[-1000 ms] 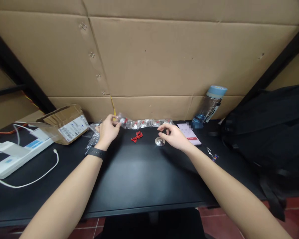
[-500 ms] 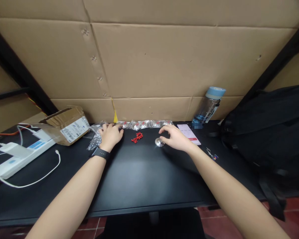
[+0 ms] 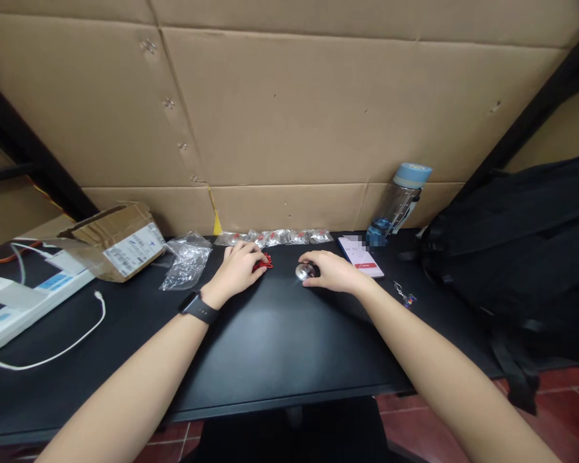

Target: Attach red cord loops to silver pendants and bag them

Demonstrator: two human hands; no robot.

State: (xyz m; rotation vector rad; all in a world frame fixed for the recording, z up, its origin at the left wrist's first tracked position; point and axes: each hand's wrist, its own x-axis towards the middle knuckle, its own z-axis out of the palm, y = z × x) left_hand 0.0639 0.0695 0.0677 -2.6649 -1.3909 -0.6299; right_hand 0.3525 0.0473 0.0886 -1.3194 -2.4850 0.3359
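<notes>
My left hand (image 3: pixel 242 269), with a dark watch (image 3: pixel 199 307) on its wrist, is at the bundle of red cord (image 3: pixel 269 262). Its thumb and fingers curl around the cord, which is partly hidden beneath them. To the right, a shiny round metal disc (image 3: pixel 303 272) lies on the black table. My right hand (image 3: pixel 332 271) has its thumb and fingers closed around the near and far edges of that disc. Behind both hands runs a row of several small clear packets (image 3: pixel 273 238) with silver and red contents.
On the left are a crumpled clear plastic bag (image 3: pixel 187 262), an opened cardboard box (image 3: pixel 125 247) and a white power strip (image 3: pixel 43 302) with cables. A phone (image 3: pixel 367 263), a water bottle (image 3: pixel 395 206), a small keyring (image 3: pixel 408 299) and a black backpack (image 3: pixel 521 257) stand or lie at right.
My left hand has moved right, from the plastic bag onto the red cord. My right hand's fingers have come down around the metal disc. The view has shifted slightly.
</notes>
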